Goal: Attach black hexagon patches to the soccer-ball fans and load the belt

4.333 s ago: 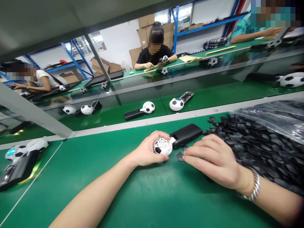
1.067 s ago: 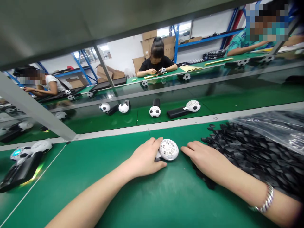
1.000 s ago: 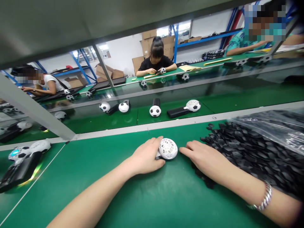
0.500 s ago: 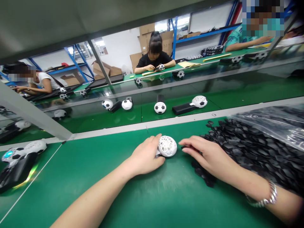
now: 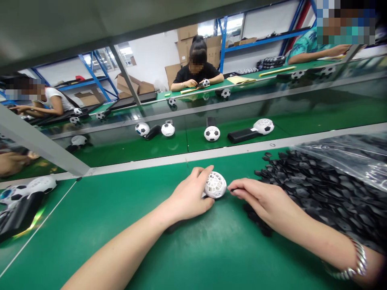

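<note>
My left hand (image 5: 193, 195) is wrapped round a football-shaped fan, whose round white head (image 5: 215, 185) with an open grille shows past my fingertips. Part of its dark handle shows under my wrist. My right hand (image 5: 260, 197) pinches a small black piece (image 5: 233, 189) between thumb and fingertips, just right of the fan head and apart from it. To the right of that hand lies a big pile of black pieces (image 5: 326, 193), partly under a clear plastic bag (image 5: 356, 157).
Beyond a metal rail (image 5: 151, 158) runs a green belt (image 5: 193, 149) carrying several football fans. More fans (image 5: 27, 201) lie at the far left, where a slanted post (image 5: 51, 141) stands. People sit working across the belt. An overhead panel (image 5: 90, 28) spans the top.
My left hand and the fan have shifted slightly right. My right fingers have closed further on the small black piece. The nearer fans on the belt have moved right; a hand now shows at the far left.
</note>
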Demonstrator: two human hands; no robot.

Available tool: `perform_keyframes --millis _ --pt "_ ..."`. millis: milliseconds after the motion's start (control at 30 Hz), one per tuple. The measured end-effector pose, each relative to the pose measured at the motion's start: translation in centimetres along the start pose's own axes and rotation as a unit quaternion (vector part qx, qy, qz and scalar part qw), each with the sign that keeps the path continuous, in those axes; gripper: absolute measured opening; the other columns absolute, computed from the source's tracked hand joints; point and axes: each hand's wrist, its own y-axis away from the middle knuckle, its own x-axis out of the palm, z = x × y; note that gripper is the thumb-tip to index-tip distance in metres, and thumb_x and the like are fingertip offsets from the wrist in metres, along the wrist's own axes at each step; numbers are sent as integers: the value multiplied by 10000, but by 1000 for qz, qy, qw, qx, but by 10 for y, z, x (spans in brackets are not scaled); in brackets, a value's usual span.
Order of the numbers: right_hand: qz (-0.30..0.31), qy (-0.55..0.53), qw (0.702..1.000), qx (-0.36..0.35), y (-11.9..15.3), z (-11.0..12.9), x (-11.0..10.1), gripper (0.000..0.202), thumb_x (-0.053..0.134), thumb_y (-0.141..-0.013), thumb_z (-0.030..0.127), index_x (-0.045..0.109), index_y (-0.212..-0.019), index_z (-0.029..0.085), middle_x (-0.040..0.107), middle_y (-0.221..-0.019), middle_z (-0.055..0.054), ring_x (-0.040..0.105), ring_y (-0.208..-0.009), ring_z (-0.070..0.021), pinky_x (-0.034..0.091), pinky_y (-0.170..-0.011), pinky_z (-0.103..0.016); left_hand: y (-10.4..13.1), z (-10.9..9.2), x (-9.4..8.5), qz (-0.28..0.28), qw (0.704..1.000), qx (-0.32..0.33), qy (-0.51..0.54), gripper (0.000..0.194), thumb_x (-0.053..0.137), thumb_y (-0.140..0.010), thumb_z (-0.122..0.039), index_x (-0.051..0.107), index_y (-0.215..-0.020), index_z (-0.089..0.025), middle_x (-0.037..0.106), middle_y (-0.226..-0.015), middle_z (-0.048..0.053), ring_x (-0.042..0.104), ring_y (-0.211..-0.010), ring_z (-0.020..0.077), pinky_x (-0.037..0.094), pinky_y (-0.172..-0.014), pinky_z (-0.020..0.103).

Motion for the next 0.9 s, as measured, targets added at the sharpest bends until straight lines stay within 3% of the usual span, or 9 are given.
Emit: perform_keyframes --millis 133,233,400,633,733,900 --pt "-65 -1 997 -38 1 2 2 136 453 -878 237 589 -894 234 620 -910 -34 585 -852 -186 474 -746 -309 0 -1 1 -10 1000 -9 -1 768 543 -717 -282 171 -1388 -244 347 -1327 77 476 -1122 274 439 -924 407" --pt "-50 -47 997 -20 0 6 7 106 491 -865 232 597 -863 235 615 -834 -22 577 -786 -176 473 -693 -300 1 -3 1 -13 1000 -10 10 767 578 -710 -315 208 -1379 -240 362 -1320 74 471 -1126 272 441 -922 401" --pt "-35 -99 994 -16 -4 8 16 108 519 -843 205 618 -808 231 586 -845 -31 558 -823 -187 461 -734 -329 0 -5 1 -28 999 0 30 789 653 -666 -444 303 -1343 -235 422 -1280 73 479 -1117 274 430 -933 397" --pt "-43 -148 988 28 -9 0 22 94 573 -804 209 566 -710 203 510 -755 2 506 -648 -134 439 -587 -268 -2 -5 0 -43 999 -2 20 669 637 -694 -375 385 -1297 -233 488 -1217 57 527 -1047 253 444 -906 370" --pt "-54 -131 989 43 -9 -2 25 52 576 -797 221 533 -770 208 499 -794 0 503 -670 -137 438 -586 -271 -2 -5 0 -44 999 2 21 655 648 -688 -376 406 -1282 -240 502 -1200 48 535 -1033 246 447 -897 361" --pt "-66 -151 985 47 -9 1 26 178 555 -804 209 442 -942 210 504 -1016 -48 550 -741 -129 482 -614 -260 -1 -5 4 -64 998 10 15 604 634 -699 -320 431 -1260 -225 526 -1168 47 551 -999 233 453 -878 351"
